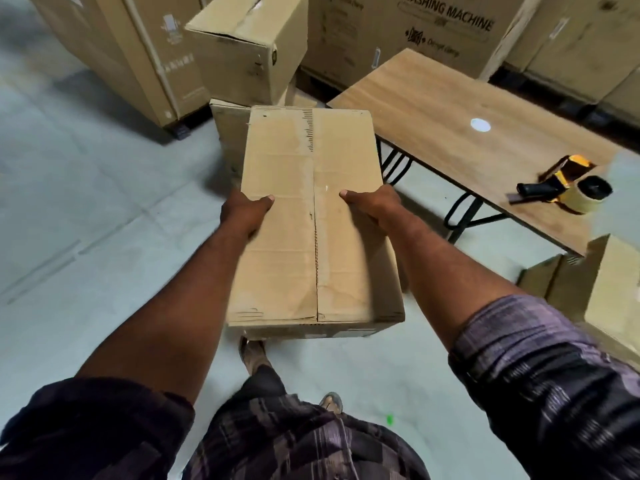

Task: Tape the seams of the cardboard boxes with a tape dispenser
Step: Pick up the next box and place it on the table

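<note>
The cardboard box (287, 161) is held off the floor in front of the person, long axis pointing away from the body. The left hand (246, 211) grips its left side and the right hand (375, 206) grips its right side. Each thumb lies flat on the top face; the other fingers wrap over the edges and are hidden. Both hands sit at about mid-length of the box.

The two top flaps are closed, so the contents are hidden. The centre seam (315, 244) runs lengthwise between the two thumbs. Whether tape covers it cannot be told through the blur.

One tape dispenser (568, 188) with its roll lies on the wooden table (450, 109), near the table's near end. It is to the right of the held box and well apart from both hands. One white round spot (480, 125) shows on the tabletop.

Beyond the held box stands a smaller box (249, 46) with one top flap slightly raised; its contents are not visible. It rests on another box (227, 133), which is partly hidden. A large carton marked WASHING MACHINE (415, 36) stands behind the table. At least two more boxes (609, 282) sit on the floor at the lower right.
</note>
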{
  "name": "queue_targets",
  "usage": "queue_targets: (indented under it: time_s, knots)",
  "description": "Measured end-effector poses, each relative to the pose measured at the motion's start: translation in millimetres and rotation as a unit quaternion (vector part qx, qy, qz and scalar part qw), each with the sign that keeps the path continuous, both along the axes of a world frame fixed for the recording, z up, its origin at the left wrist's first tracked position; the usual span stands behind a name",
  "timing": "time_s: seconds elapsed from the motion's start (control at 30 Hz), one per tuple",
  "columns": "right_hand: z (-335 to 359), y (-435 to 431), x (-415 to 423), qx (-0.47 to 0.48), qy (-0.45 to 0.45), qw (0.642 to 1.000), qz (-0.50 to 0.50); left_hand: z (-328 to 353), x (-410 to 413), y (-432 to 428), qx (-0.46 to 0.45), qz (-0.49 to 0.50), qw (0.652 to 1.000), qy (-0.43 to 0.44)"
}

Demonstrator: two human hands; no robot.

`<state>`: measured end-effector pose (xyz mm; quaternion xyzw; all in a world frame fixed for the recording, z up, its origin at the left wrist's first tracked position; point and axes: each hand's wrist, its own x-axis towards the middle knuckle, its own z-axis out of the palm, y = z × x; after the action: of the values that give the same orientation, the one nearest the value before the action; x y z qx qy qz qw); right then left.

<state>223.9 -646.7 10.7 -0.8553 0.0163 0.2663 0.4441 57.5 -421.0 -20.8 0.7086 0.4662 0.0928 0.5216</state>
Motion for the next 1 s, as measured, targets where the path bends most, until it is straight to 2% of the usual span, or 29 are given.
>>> queue_targets:
  time_s: [0.2, 0.37, 0.53, 0.77, 1.0]
  knots:
    - [25, -73, 17, -0.010, -0.034, 0.998, -0.042, 33, 38, -66, 0.020, -0.040, 0.999, -0.030]
    - [43, -107, 38, 0.016, -0.063, 0.995, -0.076, 56, 75, -90, 0.056, -0.087, 0.994, -0.026]
    - [63, -126, 75, 0.010, -0.079, 0.991, -0.108, 81, 131, -105, 0.045, -0.111, 0.992, -0.045]
    - [80, -134, 169, -0.025, -0.102, 0.982, -0.155, 94, 249, -100, 0.030, -0.163, 0.984, -0.069]
    - [85, -102, 293, -0.030, -0.105, 0.976, -0.188, 90, 396, -66, -0.004, -0.202, 0.977, -0.066]
